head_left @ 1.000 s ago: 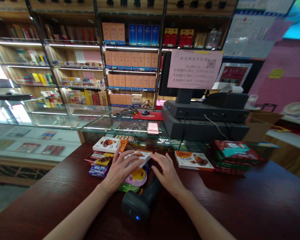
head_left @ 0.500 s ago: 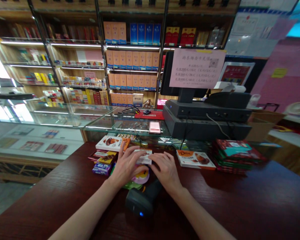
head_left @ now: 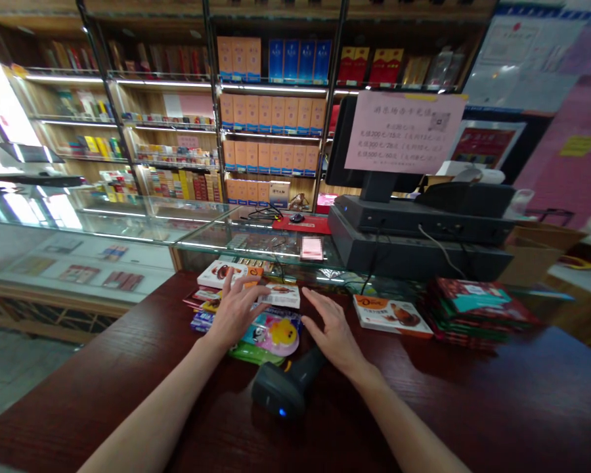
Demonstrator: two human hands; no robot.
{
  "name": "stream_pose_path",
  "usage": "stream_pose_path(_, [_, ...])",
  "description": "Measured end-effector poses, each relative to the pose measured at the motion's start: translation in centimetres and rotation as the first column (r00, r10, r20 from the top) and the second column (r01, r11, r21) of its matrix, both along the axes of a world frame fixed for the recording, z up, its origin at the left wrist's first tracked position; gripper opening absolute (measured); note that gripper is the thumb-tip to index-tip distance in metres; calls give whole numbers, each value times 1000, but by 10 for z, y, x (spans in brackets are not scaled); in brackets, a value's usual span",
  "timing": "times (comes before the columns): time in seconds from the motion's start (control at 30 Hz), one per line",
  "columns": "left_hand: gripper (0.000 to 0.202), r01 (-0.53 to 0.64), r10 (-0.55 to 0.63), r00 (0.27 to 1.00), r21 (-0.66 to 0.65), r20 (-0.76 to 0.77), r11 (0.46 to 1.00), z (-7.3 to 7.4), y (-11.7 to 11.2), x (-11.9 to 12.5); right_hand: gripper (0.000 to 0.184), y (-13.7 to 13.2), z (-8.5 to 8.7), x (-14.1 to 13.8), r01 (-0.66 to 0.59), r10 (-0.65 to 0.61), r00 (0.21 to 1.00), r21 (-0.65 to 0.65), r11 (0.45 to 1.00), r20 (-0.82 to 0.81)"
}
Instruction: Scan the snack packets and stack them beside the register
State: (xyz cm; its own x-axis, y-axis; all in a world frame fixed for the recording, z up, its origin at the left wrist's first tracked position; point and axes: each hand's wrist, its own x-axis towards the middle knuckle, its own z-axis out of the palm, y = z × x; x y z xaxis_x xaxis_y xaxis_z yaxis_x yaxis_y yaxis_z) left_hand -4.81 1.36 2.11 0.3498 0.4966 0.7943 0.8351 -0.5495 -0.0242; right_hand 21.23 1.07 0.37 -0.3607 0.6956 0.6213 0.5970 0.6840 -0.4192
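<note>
My left hand, fingers spread, hovers over or rests on a pile of packaged sweets; contact is hard to tell. Under and beside it lie a white-and-orange chocolate box, a purple packet and a colourful bag with a yellow figure. A second white box lies between my hands. My right hand is open at the right of that box, palm turned inward, holding nothing. Below the bag a black barcode scanner with a lit blue light lies on the brown counter.
Right of my hands lies another Dove chocolate box, next to a stack of dark red and green packets. Behind stand a glass display case and a black cash register with a pink notice. Shelves of boxes line the wall.
My hands have moved apart, the left one leftward, uncovering the white box and the bag with the yellow figure. The camera view has shifted slightly left.
</note>
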Motion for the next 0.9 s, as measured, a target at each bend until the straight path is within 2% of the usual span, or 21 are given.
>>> stream_pose_path(0.17, [16, -36, 36, 999, 14, 6, 999, 1, 1, -6, 54, -9, 13, 17, -106, 110, 993, -91, 990, 45])
stream_pose_path(0.27, [15, -38, 38, 999, -2, -1, 999, 2, 1, -8, 51, -17, 23, 29, -198, 229, 965, -216, 956, 126])
stream_pose_path(0.33, [16, -43, 43, 999, -14, -15, 999, 1, 1, -9, 51, -23, 30, 34, -214, 273, 947, -299, 930, 172])
stream_pose_path(0.43, [18, -59, 59, 998, -21, -18, 998, -2, 3, -11, 59, -30, 34, 38, -227, 322, 916, -354, 907, 238])
stream_pose_path(0.57, [17, -64, 64, 998, -17, -4, 998, -5, 5, -14, 67, -38, 35, 32, -252, 371, 882, -374, 893, 291])
stream_pose_path(0.73, [14, -37, 37, 999, -30, 8, 999, -3, 2, -14, 66, -44, 32, 19, -285, 390, 855, -318, 904, 343])
stream_pose_path(0.9, [21, -33, 35, 999, -49, 40, 998, -1, 1, -14, 60, -46, 28, 14, -292, 385, 838, -279, 915, 386])
